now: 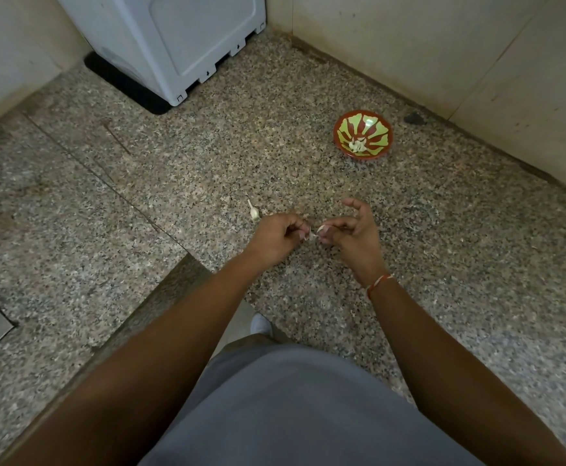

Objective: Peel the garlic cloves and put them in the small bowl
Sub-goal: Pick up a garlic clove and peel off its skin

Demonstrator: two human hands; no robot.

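Soft, even, rather dim light; only faint shadows lie under the hands; no glare; wide-angle bending curves the edges; slight softness throughout.

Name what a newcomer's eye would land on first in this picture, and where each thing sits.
The red-and-green small bowl, far right near the wall, holds pale peeled cloves. At centre, the left hand and right hand pinch a garlic clove between them. Another garlic piece lies just left.
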